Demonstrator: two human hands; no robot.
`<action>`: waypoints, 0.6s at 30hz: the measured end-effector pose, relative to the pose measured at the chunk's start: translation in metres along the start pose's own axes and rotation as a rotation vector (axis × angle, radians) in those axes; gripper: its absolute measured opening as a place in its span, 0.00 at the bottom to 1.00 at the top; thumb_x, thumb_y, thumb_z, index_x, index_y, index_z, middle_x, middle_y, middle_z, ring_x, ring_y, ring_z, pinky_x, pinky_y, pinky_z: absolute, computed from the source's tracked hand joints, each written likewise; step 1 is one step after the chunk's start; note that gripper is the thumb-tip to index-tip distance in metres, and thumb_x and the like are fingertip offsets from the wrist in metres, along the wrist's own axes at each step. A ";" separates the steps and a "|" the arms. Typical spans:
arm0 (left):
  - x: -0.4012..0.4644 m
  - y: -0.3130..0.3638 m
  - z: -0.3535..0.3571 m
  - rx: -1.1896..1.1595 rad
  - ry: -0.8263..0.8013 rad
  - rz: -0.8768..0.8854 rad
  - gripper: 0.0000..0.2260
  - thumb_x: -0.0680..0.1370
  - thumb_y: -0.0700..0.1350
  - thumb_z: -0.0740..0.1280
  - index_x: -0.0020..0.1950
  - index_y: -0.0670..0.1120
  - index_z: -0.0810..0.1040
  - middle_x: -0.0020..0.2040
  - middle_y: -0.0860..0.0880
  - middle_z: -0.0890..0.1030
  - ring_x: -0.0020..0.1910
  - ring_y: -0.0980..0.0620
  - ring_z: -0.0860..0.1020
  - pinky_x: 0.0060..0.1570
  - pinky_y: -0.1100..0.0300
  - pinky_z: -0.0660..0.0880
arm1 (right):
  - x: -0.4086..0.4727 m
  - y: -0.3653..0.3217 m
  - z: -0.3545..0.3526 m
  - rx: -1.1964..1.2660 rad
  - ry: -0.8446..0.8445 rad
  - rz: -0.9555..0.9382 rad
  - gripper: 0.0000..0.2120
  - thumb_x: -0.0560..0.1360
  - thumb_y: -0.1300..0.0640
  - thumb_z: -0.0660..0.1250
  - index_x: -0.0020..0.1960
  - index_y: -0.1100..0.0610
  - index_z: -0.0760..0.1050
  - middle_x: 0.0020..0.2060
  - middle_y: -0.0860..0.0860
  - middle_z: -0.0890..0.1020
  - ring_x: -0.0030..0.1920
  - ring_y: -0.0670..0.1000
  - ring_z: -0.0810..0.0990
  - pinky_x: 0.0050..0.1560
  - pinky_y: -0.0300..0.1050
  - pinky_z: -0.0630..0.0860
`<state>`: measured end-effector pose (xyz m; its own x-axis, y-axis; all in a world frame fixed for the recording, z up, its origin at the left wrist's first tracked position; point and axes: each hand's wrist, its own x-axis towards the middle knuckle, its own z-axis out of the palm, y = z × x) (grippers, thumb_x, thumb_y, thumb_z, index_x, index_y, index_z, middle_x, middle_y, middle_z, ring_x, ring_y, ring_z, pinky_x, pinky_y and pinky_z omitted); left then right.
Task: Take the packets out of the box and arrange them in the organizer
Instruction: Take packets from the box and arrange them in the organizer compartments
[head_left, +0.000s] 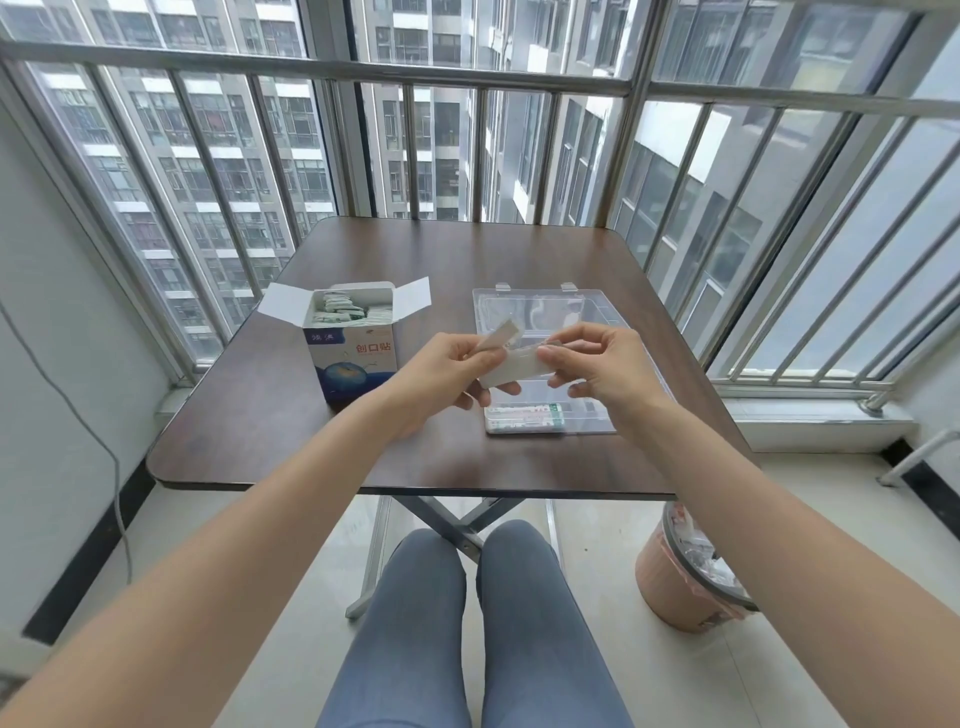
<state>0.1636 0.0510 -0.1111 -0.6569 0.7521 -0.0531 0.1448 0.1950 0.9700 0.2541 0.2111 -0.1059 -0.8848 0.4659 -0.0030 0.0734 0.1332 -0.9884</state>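
Floor-to-ceiling barred windows (467, 130) surround a dark brown square folding table (441, 452). Left of the table's middle stands a white and blue cardboard box (353, 358), flaps open, with more packets (345, 309) showing inside. Right of the box lies a clear plastic organizer (545, 312) with its lid open; flat packets (524, 415) already fill its nearest compartment. Above the near edge of the organizer, both hands hold white paper packets (511, 364): the left hand (457, 369) pinches one end between thumb and curled fingers, and the right hand (597, 364) pinches the other end between thumb and fingertips. A pink waste bin (670, 582) stands on the floor by the table's right corner.
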 end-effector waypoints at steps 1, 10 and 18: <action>0.002 -0.001 0.000 0.047 0.011 0.017 0.09 0.82 0.44 0.58 0.55 0.47 0.77 0.41 0.47 0.83 0.26 0.60 0.69 0.28 0.69 0.66 | 0.000 0.001 0.000 0.050 -0.016 0.021 0.04 0.71 0.63 0.72 0.40 0.59 0.78 0.29 0.48 0.82 0.28 0.44 0.79 0.30 0.33 0.74; 0.012 -0.007 0.004 0.289 0.208 0.071 0.13 0.82 0.43 0.56 0.55 0.41 0.79 0.44 0.50 0.79 0.29 0.65 0.70 0.32 0.70 0.65 | 0.007 0.009 -0.010 0.157 -0.024 0.147 0.02 0.71 0.69 0.70 0.41 0.64 0.78 0.38 0.55 0.81 0.42 0.50 0.81 0.51 0.37 0.79; 0.016 -0.014 0.002 0.279 0.311 0.062 0.13 0.83 0.44 0.55 0.51 0.45 0.79 0.39 0.50 0.80 0.35 0.59 0.71 0.36 0.62 0.66 | 0.008 0.015 -0.001 -0.546 -0.082 -0.018 0.07 0.68 0.67 0.73 0.44 0.60 0.81 0.34 0.53 0.79 0.37 0.47 0.78 0.39 0.32 0.72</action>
<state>0.1520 0.0617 -0.1255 -0.8263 0.5505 0.1191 0.3581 0.3502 0.8655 0.2488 0.2177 -0.1201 -0.9194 0.3928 -0.0197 0.2664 0.5850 -0.7660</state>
